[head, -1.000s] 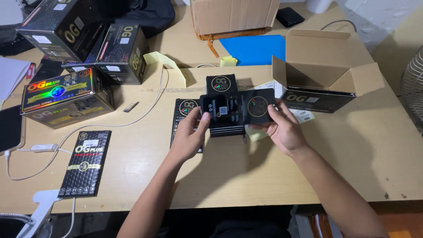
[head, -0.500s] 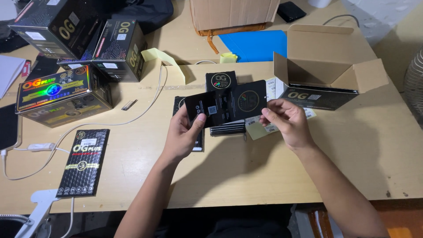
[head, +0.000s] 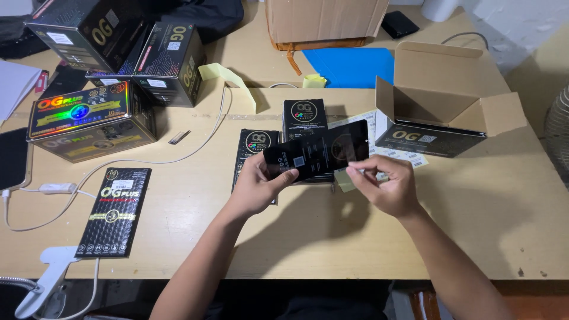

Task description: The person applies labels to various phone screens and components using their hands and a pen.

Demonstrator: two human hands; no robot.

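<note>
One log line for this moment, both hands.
left hand: holds black flat pack | right hand: pinches its lower edge | pack: above desk

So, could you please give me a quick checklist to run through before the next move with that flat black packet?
1. Flat black packet held by both hands: ok.
2. Left hand thumb on the packet's face: ok.
3. Right hand pinching the right lower edge: ok.
4. Packet lifted off the wooden table: ok.
5. Open cardboard box within sight, flaps up: ok.
6. Packet sealed or opened: cannot tell.
</note>
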